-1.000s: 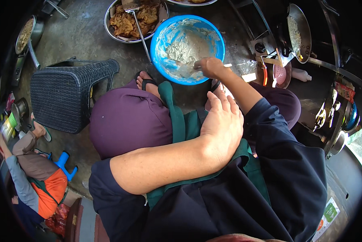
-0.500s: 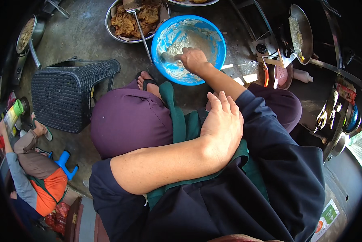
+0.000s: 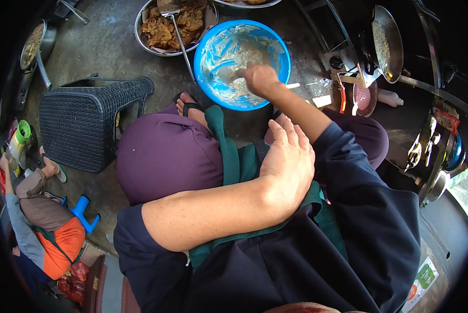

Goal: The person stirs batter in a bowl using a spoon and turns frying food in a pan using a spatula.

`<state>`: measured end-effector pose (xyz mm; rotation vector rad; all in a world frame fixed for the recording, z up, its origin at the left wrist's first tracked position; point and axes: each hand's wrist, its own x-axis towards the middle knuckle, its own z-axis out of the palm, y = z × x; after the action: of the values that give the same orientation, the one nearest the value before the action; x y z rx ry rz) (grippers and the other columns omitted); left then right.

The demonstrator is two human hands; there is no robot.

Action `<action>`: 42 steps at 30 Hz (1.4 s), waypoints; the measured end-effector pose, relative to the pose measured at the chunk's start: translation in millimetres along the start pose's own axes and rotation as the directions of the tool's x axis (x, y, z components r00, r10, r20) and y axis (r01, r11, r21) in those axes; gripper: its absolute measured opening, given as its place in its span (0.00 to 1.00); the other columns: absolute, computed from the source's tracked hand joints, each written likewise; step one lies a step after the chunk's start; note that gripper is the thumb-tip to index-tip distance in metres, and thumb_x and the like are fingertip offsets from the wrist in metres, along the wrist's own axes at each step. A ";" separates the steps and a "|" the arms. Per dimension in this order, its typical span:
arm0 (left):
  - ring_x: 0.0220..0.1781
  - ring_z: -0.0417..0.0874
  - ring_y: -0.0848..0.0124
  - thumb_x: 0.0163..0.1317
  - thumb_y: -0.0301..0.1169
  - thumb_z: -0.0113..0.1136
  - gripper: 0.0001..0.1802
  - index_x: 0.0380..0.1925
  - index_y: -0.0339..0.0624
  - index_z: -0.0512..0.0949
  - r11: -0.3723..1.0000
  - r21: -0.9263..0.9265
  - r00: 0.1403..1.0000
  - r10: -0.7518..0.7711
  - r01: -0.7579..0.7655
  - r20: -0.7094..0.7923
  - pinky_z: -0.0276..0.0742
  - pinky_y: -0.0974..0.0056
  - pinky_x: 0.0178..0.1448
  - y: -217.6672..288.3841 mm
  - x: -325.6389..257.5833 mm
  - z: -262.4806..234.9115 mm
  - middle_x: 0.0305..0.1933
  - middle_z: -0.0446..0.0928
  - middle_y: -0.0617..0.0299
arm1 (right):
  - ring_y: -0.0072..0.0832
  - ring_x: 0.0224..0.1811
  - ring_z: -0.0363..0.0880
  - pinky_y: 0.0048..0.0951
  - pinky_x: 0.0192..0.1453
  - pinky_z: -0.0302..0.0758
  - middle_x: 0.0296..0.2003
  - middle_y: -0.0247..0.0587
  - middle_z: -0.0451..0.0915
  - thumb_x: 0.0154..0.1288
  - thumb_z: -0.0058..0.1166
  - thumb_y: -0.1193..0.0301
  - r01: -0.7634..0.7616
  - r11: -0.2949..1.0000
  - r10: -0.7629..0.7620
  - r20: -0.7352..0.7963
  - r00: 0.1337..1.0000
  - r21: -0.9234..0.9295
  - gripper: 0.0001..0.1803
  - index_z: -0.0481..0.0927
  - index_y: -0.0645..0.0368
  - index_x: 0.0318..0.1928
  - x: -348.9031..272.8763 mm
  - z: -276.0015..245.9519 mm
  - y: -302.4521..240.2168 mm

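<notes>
A blue basin point(image 3: 286, 57) stands on the floor between my feet, its inside smeared with pale, thick batter point(image 3: 252, 55). My right hand point(image 3: 261, 81) is over the basin's right half, fingers curled and blurred by motion. A greyish shape point(image 3: 226, 74) juts left from the fingers into the batter; too smeared to name. My left arm lies across my lap, and my left hand point(image 3: 288, 159) rests beside my right sleeve with its fingers stretched out, holding nothing.
Behind the basin, a metal bowl point(image 3: 138, 32) holds fried pieces and a slotted turner point(image 3: 177, 34). A black woven stool point(image 3: 77, 130) stands left. Right are a gas stove point(image 3: 338, 63) and a wok point(image 3: 395, 47). Another person point(image 3: 51, 229) sits far left by a blue stool point(image 3: 84, 214).
My right hand has moved a little to the right within the basin, and the greyish shape has moved with it. My left hand stays in place.
</notes>
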<state>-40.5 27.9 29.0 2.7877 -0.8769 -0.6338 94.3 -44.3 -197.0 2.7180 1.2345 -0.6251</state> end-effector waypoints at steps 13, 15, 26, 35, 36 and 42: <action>0.66 0.67 0.49 0.63 0.45 0.51 0.30 0.57 0.33 0.69 0.999 0.002 0.999 -0.032 0.033 -0.005 0.64 0.43 0.63 0.7 -9.4 -3.0 0.62 0.68 0.44 | 0.41 0.40 0.81 0.39 0.43 0.78 0.38 0.43 0.79 0.59 0.45 0.74 -0.010 0.998 0.005 -0.074 0.997 -0.064 0.21 0.82 0.34 0.47 19.3 -41.1 18.2; 0.66 0.67 0.49 0.63 0.45 0.51 0.30 0.57 0.32 0.69 1.000 -0.007 1.000 -0.003 0.003 -0.024 0.64 0.42 0.63 0.1 -1.2 2.5 0.62 0.68 0.43 | 0.42 0.38 0.81 0.41 0.44 0.77 0.37 0.43 0.78 0.61 0.45 0.74 0.048 0.995 -0.055 -0.074 0.996 -0.089 0.20 0.81 0.34 0.48 22.4 -20.0 1.3; 0.66 0.67 0.49 0.63 0.42 0.49 0.28 0.57 0.33 0.69 1.000 -0.017 0.999 -0.008 0.007 -0.048 0.65 0.42 0.62 0.1 -6.9 -1.3 0.62 0.68 0.42 | 0.39 0.41 0.83 0.38 0.43 0.79 0.43 0.48 0.80 0.63 0.43 0.69 -0.170 0.970 0.168 -0.026 0.985 -0.172 0.14 0.82 0.46 0.43 16.5 -18.9 71.8; 0.66 0.67 0.48 0.63 0.41 0.49 0.28 0.58 0.33 0.69 1.000 -0.002 1.000 0.011 -0.011 -0.027 0.65 0.44 0.63 1.4 -0.2 -1.6 0.62 0.67 0.41 | 0.41 0.41 0.82 0.38 0.44 0.78 0.40 0.46 0.77 0.64 0.42 0.71 0.038 0.999 -0.036 -0.088 0.995 0.022 0.19 0.80 0.35 0.49 8.6 12.8 -8.8; 0.66 0.67 0.48 0.63 0.41 0.49 0.28 0.58 0.33 0.69 1.000 -0.001 0.999 0.015 -0.015 -0.030 0.65 0.44 0.63 1.8 0.3 -1.3 0.62 0.67 0.41 | 0.42 0.42 0.81 0.39 0.46 0.77 0.40 0.47 0.77 0.63 0.42 0.74 0.026 0.999 -0.022 -0.088 0.996 0.043 0.21 0.80 0.33 0.49 8.8 19.7 -6.5; 0.66 0.67 0.49 0.63 0.40 0.49 0.26 0.57 0.34 0.69 1.000 0.004 0.999 -0.001 0.001 -0.050 0.66 0.43 0.62 -0.7 -1.9 -3.5 0.62 0.68 0.42 | 0.41 0.44 0.81 0.39 0.48 0.77 0.44 0.44 0.78 0.61 0.44 0.73 -0.153 0.986 0.158 0.080 0.984 -0.062 0.21 0.80 0.34 0.51 -1.4 -7.4 71.2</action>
<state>-40.1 29.6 32.6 2.7946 -0.8677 -0.5613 148.5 -91.1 -195.7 2.6783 0.9940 -0.6694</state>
